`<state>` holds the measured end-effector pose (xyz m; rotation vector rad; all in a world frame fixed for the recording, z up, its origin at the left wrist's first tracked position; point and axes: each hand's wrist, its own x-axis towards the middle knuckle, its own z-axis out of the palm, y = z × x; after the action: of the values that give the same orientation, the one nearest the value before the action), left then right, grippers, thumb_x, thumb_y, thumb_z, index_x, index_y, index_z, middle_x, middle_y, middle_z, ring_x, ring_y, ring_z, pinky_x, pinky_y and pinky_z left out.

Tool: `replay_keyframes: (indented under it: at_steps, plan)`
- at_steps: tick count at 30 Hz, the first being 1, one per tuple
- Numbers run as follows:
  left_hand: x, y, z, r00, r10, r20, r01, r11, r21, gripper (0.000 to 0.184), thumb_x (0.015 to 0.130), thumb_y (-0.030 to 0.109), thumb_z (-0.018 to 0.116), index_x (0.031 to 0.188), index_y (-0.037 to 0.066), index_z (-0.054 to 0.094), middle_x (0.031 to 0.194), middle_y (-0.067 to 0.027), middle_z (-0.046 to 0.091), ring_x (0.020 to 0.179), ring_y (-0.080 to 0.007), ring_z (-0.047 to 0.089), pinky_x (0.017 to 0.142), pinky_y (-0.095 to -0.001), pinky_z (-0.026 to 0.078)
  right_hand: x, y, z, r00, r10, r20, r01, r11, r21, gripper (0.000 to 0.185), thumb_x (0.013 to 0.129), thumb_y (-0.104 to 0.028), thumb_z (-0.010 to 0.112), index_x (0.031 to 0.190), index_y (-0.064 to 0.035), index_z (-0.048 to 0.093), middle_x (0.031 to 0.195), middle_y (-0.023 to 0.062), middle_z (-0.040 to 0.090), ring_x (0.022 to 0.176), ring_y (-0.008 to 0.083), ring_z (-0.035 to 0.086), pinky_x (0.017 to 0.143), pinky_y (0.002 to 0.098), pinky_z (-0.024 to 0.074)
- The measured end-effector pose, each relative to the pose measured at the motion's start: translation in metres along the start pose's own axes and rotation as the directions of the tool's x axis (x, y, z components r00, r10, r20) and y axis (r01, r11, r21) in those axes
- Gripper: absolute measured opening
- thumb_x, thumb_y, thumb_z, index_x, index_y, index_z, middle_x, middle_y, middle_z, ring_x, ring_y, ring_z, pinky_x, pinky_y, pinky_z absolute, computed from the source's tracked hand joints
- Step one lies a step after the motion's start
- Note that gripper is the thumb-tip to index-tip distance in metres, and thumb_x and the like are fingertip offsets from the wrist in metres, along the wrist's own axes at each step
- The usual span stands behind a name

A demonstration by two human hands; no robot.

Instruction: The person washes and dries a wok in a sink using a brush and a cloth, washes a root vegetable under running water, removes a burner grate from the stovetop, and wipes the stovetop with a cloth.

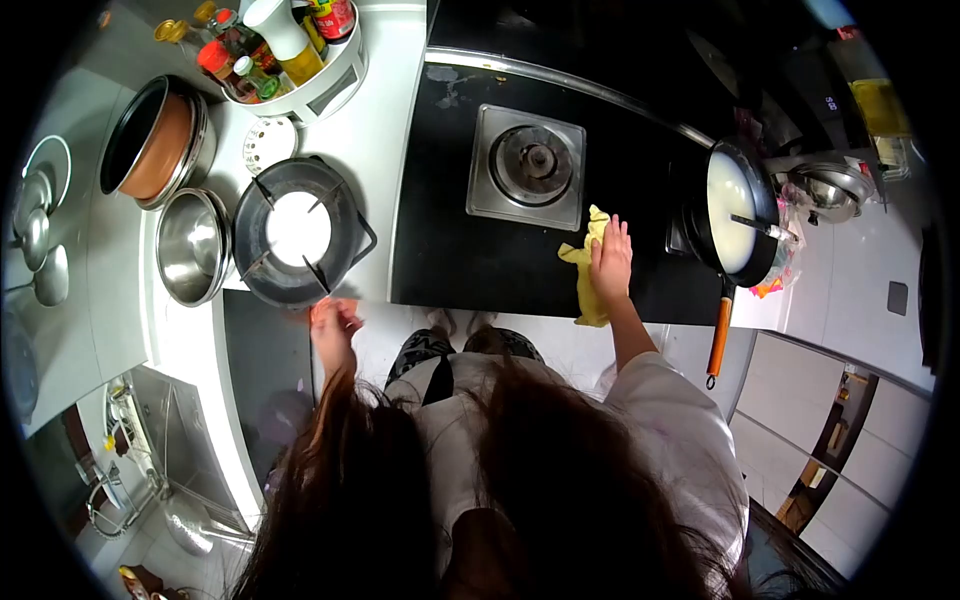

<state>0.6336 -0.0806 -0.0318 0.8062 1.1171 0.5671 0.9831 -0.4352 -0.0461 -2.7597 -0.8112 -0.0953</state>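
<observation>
My right hand (612,262) holds a yellow cloth (592,300) under its palm against the black cooktop (440,250). Its fingers stretch forward, and the cloth bunches out on the left side. Just ahead is a square metal burner (528,165) with its grate off. My left hand (335,325) is by the front edge of the counter, its fingers loosely bent and apart, with nothing visible in them. Close above it, a dark round pan support (258,285) with several prongs lies on the white counter, with a bright white round patch in its middle.
On the right burner stands a frying pan (735,215) of whitish liquid, its wooden handle (720,335) jutting past the front edge. Steel bowls (190,245), a brown pot (158,150), a small patterned dish (270,145) and a bottle rack (335,85) occupy the left counter.
</observation>
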Motion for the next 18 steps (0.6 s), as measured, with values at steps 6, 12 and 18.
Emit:
replay_keyframes:
  at_steps: [6,12,18]
  plan:
    - [0.005,0.005,0.084,0.730,0.384,0.566,-0.671,0.560,0.485,0.026,0.088,0.001,0.054,0.114,0.000,0.059,0.104,-0.0129,0.064,0.095,-0.0258,0.061,0.086,-0.0320,0.046,-0.032,-0.059,0.004,0.984,0.105,-0.147,-0.107,0.994,0.000,0.055,0.091,-0.020,0.052,0.137,0.0054,0.035,0.144,0.0246,0.033,0.134,0.0466,0.027,0.112,0.0475,0.0220]
    - [0.034,0.002,0.109,0.485,0.404,0.776,-0.873,0.182,0.452,0.038,0.081,-0.003,0.056,0.119,0.000,0.056,0.130,-0.0175,0.050,0.123,-0.0364,0.046,0.104,-0.0428,0.036,-0.034,-0.063,0.013,1.000,-0.007,-0.009,0.008,0.992,0.123,0.061,0.086,-0.023,0.059,0.134,0.0080,0.037,0.138,0.0293,0.039,0.132,0.0467,0.031,0.111,0.0498,0.0233]
    - [0.050,-0.016,0.096,0.473,0.391,0.789,-0.877,0.124,0.464,0.043,0.084,-0.004,0.050,0.127,-0.003,0.048,0.137,-0.0184,0.045,0.130,-0.0361,0.040,0.110,-0.0436,0.029,-0.019,-0.175,0.029,0.972,-0.203,0.117,0.170,0.954,0.246,0.072,0.079,-0.026,0.067,0.135,0.0077,0.036,0.138,0.0294,0.037,0.131,0.0420,0.034,0.112,0.0457,0.0246]
